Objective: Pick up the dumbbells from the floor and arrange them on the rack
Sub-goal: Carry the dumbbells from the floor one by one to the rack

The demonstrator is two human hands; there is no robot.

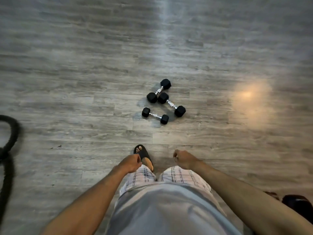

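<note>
Three dumbbells lie in a loose cluster on the floor (67, 82), ahead of you and slightly to the right: the far dumbbell (158, 90), the right dumbbell (171, 104), whose far head touches or nearly touches the near head of the far dumbbell, and the near dumbbell (155, 115), which lies apart from both. The rack is not in view. Your left hand (130, 163) and right hand (184, 159) hang in front of your thighs, fingers loosely curled, holding nothing. The step in hand appears to be the approach. Step forward until the cluster lies between your feet and your reach, then bend at the knees rather than the back. Take the near dumbbell first, since nothing crowds it. Wrap the fingers fully round the middle of the chrome handle so the heads balance. The two farther dumbbells sit head to head; lift one straight up so it does not roll the other. The heads look hexagonal and should stay put when released. Keep clear of the dark rope (10, 133) at the left edge, and watch your footing in the open sandal (143, 155).
</note>
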